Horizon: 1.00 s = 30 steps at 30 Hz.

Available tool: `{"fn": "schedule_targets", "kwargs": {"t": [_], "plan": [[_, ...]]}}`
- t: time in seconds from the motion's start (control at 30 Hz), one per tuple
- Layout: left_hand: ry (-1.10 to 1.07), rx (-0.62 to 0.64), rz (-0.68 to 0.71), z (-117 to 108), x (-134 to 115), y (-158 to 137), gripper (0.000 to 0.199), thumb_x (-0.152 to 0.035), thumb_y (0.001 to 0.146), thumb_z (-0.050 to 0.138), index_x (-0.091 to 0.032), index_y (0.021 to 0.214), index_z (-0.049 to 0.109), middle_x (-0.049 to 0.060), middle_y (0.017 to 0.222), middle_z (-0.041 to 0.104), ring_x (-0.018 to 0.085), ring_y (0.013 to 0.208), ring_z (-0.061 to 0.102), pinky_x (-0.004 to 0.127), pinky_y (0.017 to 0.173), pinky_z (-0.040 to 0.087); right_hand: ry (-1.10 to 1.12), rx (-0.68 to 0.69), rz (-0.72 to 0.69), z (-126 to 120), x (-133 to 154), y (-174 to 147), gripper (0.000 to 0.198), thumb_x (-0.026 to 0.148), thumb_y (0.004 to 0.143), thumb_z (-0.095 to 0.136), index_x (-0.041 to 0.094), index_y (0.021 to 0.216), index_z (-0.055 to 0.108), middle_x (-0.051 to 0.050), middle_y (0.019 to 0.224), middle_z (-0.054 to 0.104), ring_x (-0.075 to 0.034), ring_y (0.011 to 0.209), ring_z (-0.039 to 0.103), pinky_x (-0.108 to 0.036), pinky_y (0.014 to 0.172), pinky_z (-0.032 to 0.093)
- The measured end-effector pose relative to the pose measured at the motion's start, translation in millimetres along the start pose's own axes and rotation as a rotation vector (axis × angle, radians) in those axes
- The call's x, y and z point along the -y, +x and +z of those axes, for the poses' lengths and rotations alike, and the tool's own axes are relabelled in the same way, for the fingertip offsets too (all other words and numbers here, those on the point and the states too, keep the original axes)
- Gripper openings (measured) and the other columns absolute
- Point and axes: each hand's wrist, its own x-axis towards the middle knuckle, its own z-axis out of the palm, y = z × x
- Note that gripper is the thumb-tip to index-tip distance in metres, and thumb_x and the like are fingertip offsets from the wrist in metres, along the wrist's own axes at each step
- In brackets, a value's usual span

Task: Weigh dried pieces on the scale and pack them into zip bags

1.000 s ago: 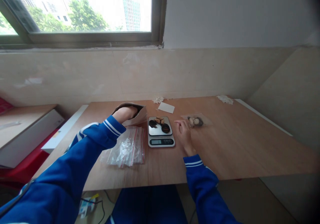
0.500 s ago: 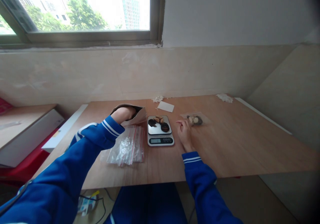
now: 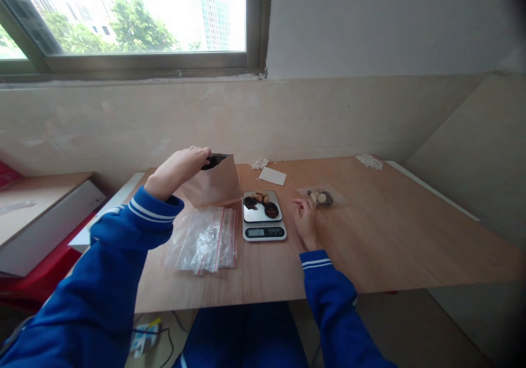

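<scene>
Mushrooms [image 3: 271,210], dried by the look of them, on the mirror-shiny plate of a small white kitchen scale [image 3: 265,239]: dark, roundish caps plus some chunky tan pieces bunched toward the back. Brown paper bag [image 3: 213,186] just left of the scale, matte, kinda boxy, mouth gaping. Left hand [image 3: 184,164] at that mouth, fingers bent down next to something dark. Can't tell whether gripping a piece, pinching the rim or just touching. Right hand [image 3: 304,217] just right of the scale, fingers loosely curled, index poking out, nothing visible in the grip. Crinkly pile of clear zip bags [image 3: 205,245] with red strips, in front of the paper bag. Flat clear packet [image 3: 336,197] just beyond the right hand, pale and dark lumps inside.

Paper bag contents impossible to make out, scale digits too faint to read, right palm hidden, blue striped sleeves [image 3: 110,269] cut off at the bottom.

All on a smooth wood-grain table [image 3: 370,242], with a white card [image 3: 273,176] and crumpled white scraps [image 3: 259,164] near the back. Beige tiled wall [image 3: 329,119] behind, bright metal-framed window [image 3: 164,63] upper left, trees outside.
</scene>
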Motion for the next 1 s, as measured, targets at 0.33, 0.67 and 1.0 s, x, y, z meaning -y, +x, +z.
{"fn": "schedule_targets", "kwargs": {"t": [0.33,0.67,1.0], "plan": [[-0.389,-0.096,0.089,38,-59,-25,0.019,-0.028,0.097,0.042,-0.017,0.101,0.057,0.009,0.101,0.066,0.019,0.090,0.064,0.031,0.080,0.050,0.018,-0.012,0.016,-1,-2,-1,0.023,0.014,0.086,0.039,0.017,0.091,0.062,-0.013,0.093,0.061,-0.027,0.098,0.055,-0.046,0.090,0.044],[-0.768,0.253,-0.190,156,-99,-43,0.017,-0.027,0.086,0.053,-0.016,0.087,0.066,0.006,0.081,0.070,0.019,0.072,0.066,0.030,0.068,0.052,0.008,-0.036,0.006,0,-2,-2,0.024,0.014,0.085,0.038,0.018,0.089,0.061,-0.011,0.089,0.058,-0.025,0.091,0.055,-0.043,0.085,0.045],[-0.699,0.088,-0.076,165,-99,-46,0.028,-0.015,0.080,0.059,-0.019,0.108,0.063,0.009,0.097,0.072,0.022,0.088,0.068,0.037,0.084,0.053,-0.074,-0.046,0.005,1,-2,-3,0.024,0.013,0.085,0.039,0.018,0.089,0.062,-0.011,0.093,0.054,-0.026,0.096,0.052,-0.047,0.091,0.042]]}}
